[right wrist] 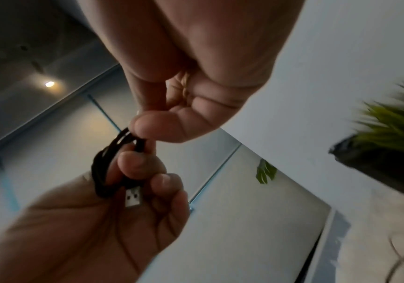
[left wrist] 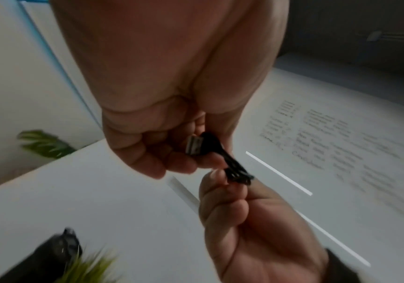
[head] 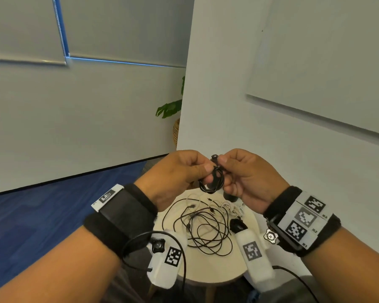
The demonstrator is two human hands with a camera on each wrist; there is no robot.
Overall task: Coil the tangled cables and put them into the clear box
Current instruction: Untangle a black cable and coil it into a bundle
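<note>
Both hands are raised above the small round table (head: 206, 272) and share one small coil of black cable (head: 212, 182). My left hand (head: 202, 171) curls its fingers through the loops. The coil's silver USB plug (left wrist: 193, 148) lies against those fingers and shows again as the USB plug (right wrist: 134, 197) in the right wrist view. My right hand (head: 224, 171) pinches the coil's upper strands (right wrist: 123, 139) between thumb and fingertip. Below, a loose tangle of black cables (head: 206, 228) and a bunched white cable (head: 232, 207) lie on the table. No clear box is in view.
A white wall with a whiteboard (head: 315, 84) stands close behind and to the right. A leafy plant in a wicker pot (head: 171, 110) sits by the wall's corner. A black pot of green grass (right wrist: 390, 153) is near my right hand. Blue carpet (head: 53, 204) lies to the left.
</note>
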